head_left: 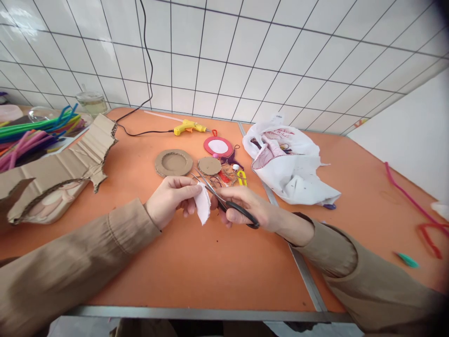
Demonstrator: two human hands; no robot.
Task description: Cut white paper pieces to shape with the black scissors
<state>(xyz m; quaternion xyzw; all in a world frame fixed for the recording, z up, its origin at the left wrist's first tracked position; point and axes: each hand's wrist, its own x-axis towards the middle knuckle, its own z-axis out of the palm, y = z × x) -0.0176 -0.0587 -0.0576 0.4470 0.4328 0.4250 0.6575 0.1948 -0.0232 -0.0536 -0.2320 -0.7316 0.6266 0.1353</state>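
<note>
Pinched in my left hand [173, 199] is a piece of white fabric [202, 206], its pointed end hanging down over the table. My right hand [245, 206] holds scissors with black handles [243, 213]; their blades are apart and reach up beside the top of the fabric. Just beyond my hands lie a cardboard ring [174, 163] and a small cardboard disc [209, 165]. Behind the disc is a round pink-red piece with a white centre [218, 146]. Threads, a purple tassel [231, 160] and a yellow clip-like piece [242, 177] lie near my right hand.
On the orange table [196, 271], a yellow glue gun [189, 127] with a black cord lies at the back. Torn cardboard [75, 157] and colourful pipe cleaners [26, 140] are at the left. A white plastic bag [294, 173] with fabric sits right of centre; red pipe cleaners [430, 241] lie far right.
</note>
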